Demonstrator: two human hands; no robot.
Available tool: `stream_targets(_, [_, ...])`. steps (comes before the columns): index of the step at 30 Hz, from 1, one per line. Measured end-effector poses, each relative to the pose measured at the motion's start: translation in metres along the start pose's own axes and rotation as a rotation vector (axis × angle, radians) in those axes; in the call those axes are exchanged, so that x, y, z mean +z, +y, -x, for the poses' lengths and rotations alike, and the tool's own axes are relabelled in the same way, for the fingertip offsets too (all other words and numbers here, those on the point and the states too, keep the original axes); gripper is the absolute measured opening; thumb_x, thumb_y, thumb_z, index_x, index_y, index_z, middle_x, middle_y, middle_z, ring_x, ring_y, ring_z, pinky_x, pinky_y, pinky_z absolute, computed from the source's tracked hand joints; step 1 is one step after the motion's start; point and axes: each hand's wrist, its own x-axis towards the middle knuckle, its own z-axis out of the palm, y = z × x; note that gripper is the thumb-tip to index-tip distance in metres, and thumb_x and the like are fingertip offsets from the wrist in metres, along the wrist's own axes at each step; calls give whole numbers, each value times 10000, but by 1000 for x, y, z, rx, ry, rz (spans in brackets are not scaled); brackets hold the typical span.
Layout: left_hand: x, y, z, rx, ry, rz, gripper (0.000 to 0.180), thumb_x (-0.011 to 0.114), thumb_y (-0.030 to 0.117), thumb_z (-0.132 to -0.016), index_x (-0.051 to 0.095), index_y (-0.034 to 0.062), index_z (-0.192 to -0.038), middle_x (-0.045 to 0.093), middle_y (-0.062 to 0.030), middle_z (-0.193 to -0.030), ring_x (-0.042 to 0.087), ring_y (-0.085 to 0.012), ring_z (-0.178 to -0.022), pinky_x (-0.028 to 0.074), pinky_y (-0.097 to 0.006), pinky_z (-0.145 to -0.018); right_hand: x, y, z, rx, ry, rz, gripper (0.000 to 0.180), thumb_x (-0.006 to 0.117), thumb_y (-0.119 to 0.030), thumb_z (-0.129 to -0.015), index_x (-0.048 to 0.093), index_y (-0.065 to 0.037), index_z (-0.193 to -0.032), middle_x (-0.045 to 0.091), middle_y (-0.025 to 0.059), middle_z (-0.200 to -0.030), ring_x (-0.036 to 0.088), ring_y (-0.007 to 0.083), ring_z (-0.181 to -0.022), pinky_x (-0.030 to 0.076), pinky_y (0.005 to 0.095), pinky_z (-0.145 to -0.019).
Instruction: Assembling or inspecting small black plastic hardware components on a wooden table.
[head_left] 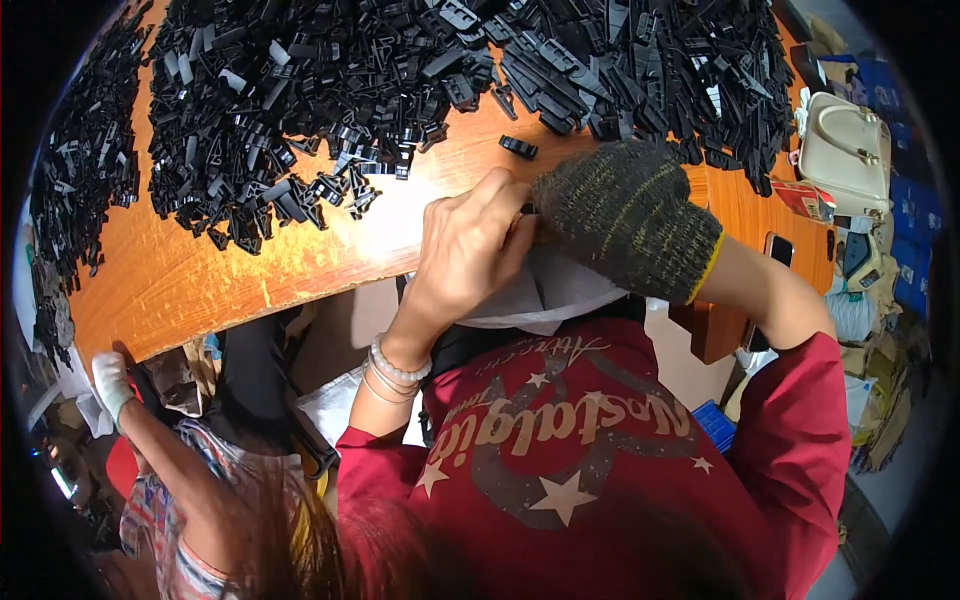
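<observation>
My bare left hand (468, 245), with a beaded bracelet and thin bangles at the wrist, is closed in a pinch near the table's front edge. A small black plastic part (528, 209) shows between its fingertips, mostly covered. Against it my right hand (628, 215), in a dark knitted glove with a yellow cuff, is curled closed. Its fingertips are hidden, so what it grips does not show. Just beyond the hands a single black plastic clip (518, 148) lies on the wooden table (350, 255). White cloth or paper (550, 290) sits below my hands at my lap.
Large heaps of black plastic parts (330, 80) cover the far side of the table. On the right are a phone (779, 250), a red packet (805, 201) and a cream handbag (846, 150). A co-worker's wrapped hand (110, 380) rests at the table's left corner.
</observation>
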Motion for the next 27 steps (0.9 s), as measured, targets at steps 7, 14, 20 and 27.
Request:
stream_targets(7, [7,0,0,-49,63,81,157,641,3,-798,644,4,-955,555,-114,-790,594,-284,-603,470,-361,-558,-6,-16,7,123,-28,110,222,621,-259,-847,652,-93,-991,666,89,-823,662,273,-775,518,395,-686])
stream_targets(14, [-8,14,5,-583,-131,897,235,617,91,-934,619,-76,-1099,607,-81,-795,606,-116,-582,505,-216,-502,3,-36,36,350,223,-345,301,745,-113,-784,640,-56,-1061,683,101,-897,696,216,-869,546,321,-757])
stream_targets(20, [-5,22,0,-697,-249,824,222,697,174,-893,618,-33,-887,564,-9,-630,511,-68,-415,370,-196,-372,11,-36,43,241,282,-459,264,714,-78,-809,631,-50,-1059,670,86,-915,688,203,-867,542,314,-751])
stream_targets(27, [16,22,3,-379,-104,364,270,782,212,-805,647,-17,-758,492,23,-535,418,-37,-506,345,-238,-462,-1,-44,57,413,253,-682,327,762,-142,-779,640,-36,-1063,687,91,-882,690,212,-842,533,323,-757])
